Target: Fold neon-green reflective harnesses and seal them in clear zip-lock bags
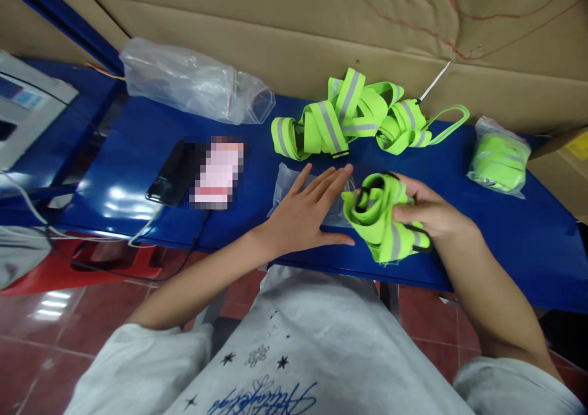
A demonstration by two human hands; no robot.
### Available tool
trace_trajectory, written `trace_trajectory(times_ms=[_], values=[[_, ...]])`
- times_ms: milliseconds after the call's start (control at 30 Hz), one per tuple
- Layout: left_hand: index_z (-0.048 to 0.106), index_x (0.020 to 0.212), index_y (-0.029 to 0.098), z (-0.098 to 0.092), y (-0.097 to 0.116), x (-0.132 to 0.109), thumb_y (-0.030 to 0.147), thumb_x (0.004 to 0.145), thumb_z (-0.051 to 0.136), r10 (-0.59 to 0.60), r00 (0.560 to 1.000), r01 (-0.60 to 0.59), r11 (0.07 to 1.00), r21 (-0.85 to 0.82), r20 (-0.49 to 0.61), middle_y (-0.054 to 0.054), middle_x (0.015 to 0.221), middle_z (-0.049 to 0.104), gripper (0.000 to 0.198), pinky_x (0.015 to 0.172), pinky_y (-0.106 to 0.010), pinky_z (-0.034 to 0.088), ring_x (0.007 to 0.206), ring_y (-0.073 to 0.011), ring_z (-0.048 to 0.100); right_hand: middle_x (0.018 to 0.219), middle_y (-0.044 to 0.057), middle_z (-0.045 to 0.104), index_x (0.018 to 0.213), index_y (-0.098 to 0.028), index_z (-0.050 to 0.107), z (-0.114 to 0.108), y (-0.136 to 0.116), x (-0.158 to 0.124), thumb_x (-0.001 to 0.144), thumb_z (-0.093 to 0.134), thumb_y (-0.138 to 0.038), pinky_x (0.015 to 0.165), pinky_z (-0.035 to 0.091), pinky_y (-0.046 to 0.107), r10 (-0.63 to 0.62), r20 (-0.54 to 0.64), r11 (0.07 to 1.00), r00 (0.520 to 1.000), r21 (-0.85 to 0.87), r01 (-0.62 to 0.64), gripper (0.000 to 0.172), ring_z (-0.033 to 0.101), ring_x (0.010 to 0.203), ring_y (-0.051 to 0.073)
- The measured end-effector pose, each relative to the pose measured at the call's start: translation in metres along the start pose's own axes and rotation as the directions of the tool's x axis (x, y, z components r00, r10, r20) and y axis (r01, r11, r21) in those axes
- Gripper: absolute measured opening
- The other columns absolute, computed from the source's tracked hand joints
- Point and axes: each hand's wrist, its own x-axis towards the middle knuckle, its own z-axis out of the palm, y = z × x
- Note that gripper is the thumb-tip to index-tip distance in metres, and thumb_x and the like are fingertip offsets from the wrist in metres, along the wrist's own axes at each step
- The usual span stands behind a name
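My right hand (427,210) grips a folded bundle of neon yellow-green reflective strap (386,219) with grey stripes and black buckles, held over the front of the blue table. To its left, my left hand (307,213) is spread flat, palm down, with fingers apart. Beneath that hand lies a clear plastic bag (282,185), partly covered by it; whether the palm presses on the bag I cannot tell. Behind both hands sits a loose heap of the same reflective straps (342,118). A packed clear bag of folded strap (500,158) rests at the right.
A pile of clear plastic bags (184,81) lies at the back left. Nearer are a black phone (169,173) and a blurred-out lit screen (218,176), with cables (184,259) hanging over the front edge. Cardboard (275,29) lines the back. A red stool (101,262) stands below left.
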Motion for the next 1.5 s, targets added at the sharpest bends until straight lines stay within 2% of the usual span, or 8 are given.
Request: trace_trajectory(times_ms=[100, 267, 400, 633, 933, 1100, 1333, 1500], values=[[0.007, 0.175, 0.013, -0.008, -0.003, 0.001, 0.092, 0.086, 0.053, -0.092, 0.996, 0.092, 0.996, 0.006, 0.013, -0.024, 0.175, 0.034, 0.128, 0.139, -0.059, 0.013, 0.164, -0.0383, 0.035, 0.111, 0.007, 0.082, 0.123, -0.025, 0.074, 0.000, 0.004, 0.007, 0.065, 0.098, -0.047, 0.088, 0.066, 0.044, 0.028, -0.002, 0.999, 1.000, -0.036, -0.028, 0.066, 0.081, 0.100, 0.030], [0.015, 0.174, 0.011, -0.017, -0.006, 0.009, 0.081, 0.094, 0.057, -0.234, 0.963, 0.227, 0.971, 0.070, 0.130, -0.026, 0.170, 0.042, 0.114, 0.133, -0.069, 0.019, 0.161, -0.0431, 0.038, 0.112, 0.007, 0.082, 0.121, -0.026, 0.076, -0.018, -0.003, 0.008, 0.065, 0.098, -0.052, 0.086, 0.066, 0.047, -0.099, -0.213, 0.991, 0.972, -0.114, 0.076, 0.066, 0.080, 0.098, 0.031], [0.019, 0.174, 0.017, -0.024, -0.006, 0.020, 0.067, 0.095, 0.071, -0.179, 0.964, 0.163, 0.982, 0.096, 0.195, -0.022, 0.159, 0.055, 0.107, 0.131, -0.067, 0.027, 0.149, -0.0399, 0.054, 0.114, 0.005, 0.082, 0.115, -0.023, 0.078, -0.016, -0.002, 0.011, 0.070, 0.096, -0.045, 0.085, 0.063, 0.039, -0.101, -0.228, 0.965, 0.968, -0.261, 0.039, 0.053, 0.077, 0.097, 0.026], [0.012, 0.175, 0.025, -0.016, -0.003, 0.032, 0.060, 0.091, 0.080, -0.052, 0.964, 0.033, 0.996, 0.080, 0.259, -0.019, 0.167, 0.048, 0.114, 0.131, -0.065, 0.027, 0.152, -0.0376, 0.051, 0.099, 0.002, 0.080, 0.097, -0.022, 0.078, -0.009, -0.005, 0.008, 0.077, 0.088, -0.049, 0.077, 0.058, 0.034, 0.034, -0.077, 0.909, 0.996, -0.412, -0.063, 0.036, 0.072, 0.085, 0.022], [-0.002, 0.175, 0.026, -0.012, 0.005, 0.044, 0.058, 0.094, 0.075, 0.038, 0.965, -0.048, 0.998, 0.031, 0.258, -0.019, 0.166, 0.049, 0.116, 0.125, -0.055, 0.040, 0.145, -0.0389, 0.058, 0.095, 0.002, 0.079, 0.096, -0.023, 0.078, -0.016, -0.024, -0.006, 0.084, 0.080, -0.055, 0.075, 0.055, 0.035, -0.146, -0.020, 0.753, 0.989, -0.651, 0.098, 0.034, 0.069, 0.085, 0.024], [0.000, 0.174, 0.027, -0.006, 0.010, 0.051, 0.045, 0.090, 0.084, 0.075, 0.972, -0.099, 0.990, 0.096, 0.223, -0.019, 0.160, 0.053, 0.121, 0.128, -0.054, 0.037, 0.149, -0.0357, 0.054, 0.094, 0.002, 0.078, 0.095, -0.024, 0.077, -0.021, -0.012, 0.003, 0.084, 0.078, -0.051, 0.076, 0.054, 0.037, -0.134, -0.047, 0.704, 0.990, -0.708, 0.061, 0.029, 0.070, 0.086, 0.026], [0.008, 0.173, 0.015, 0.009, 0.001, 0.051, 0.057, 0.083, 0.088, -0.001, 0.945, -0.009, 1.000, 0.028, 0.326, -0.027, 0.167, 0.045, 0.127, 0.131, -0.066, 0.026, 0.157, -0.0403, 0.046, 0.066, 0.000, 0.060, 0.072, -0.022, 0.057, -0.008, -0.008, 0.008, 0.095, 0.056, -0.070, 0.060, 0.035, 0.031, -0.114, 0.023, 0.595, 0.993, -0.799, 0.087, 0.053, 0.051, 0.062, 0.015], [0.020, 0.169, 0.015, 0.018, -0.003, 0.048, 0.055, 0.079, 0.092, 0.050, 0.941, -0.034, 0.998, -0.053, 0.333, -0.026, 0.168, 0.045, 0.122, 0.133, -0.061, 0.026, 0.157, -0.0389, 0.047, 0.074, 0.004, 0.067, 0.081, -0.022, 0.064, -0.001, 0.002, 0.011, 0.096, 0.054, -0.070, 0.065, 0.036, 0.033, -0.144, -0.069, 0.567, 0.987, -0.823, 0.026, 0.052, 0.058, 0.067, 0.019]])
